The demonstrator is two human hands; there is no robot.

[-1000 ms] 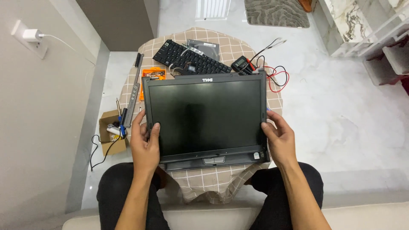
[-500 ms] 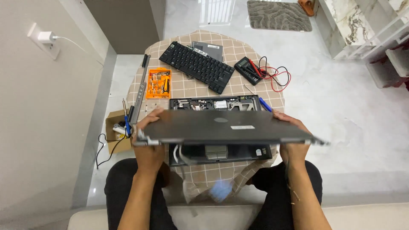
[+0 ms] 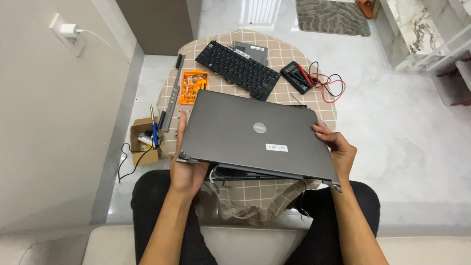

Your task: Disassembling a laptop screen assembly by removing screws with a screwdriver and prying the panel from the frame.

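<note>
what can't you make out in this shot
- Head view: the laptop base under the grey laptop lid is almost wholly covered by it.
- Left hand and right hand: fingertips tucked beneath the lid's edges.
- Orange bit set: pieces too small to tell apart.
- Cardboard box on the floor: contents too small.
- Multimeter: dial setting unreadable.

You hold a flat grey laptop lid panel (image 3: 255, 135) whose back looks like matt brushed metal, smooth, with a small shiny round badge and a pale paper sticker. Beneath it, the round table wears a beige checked cloth cover (image 3: 260, 196), soft and creased where it hangs. The black detached keyboard (image 3: 238, 68) looks like matt plastic. The orange screwdriver-bit case (image 3: 193, 86) is glossy plastic. The white marble-like floor (image 3: 402, 127) is polished and reflective.
</note>
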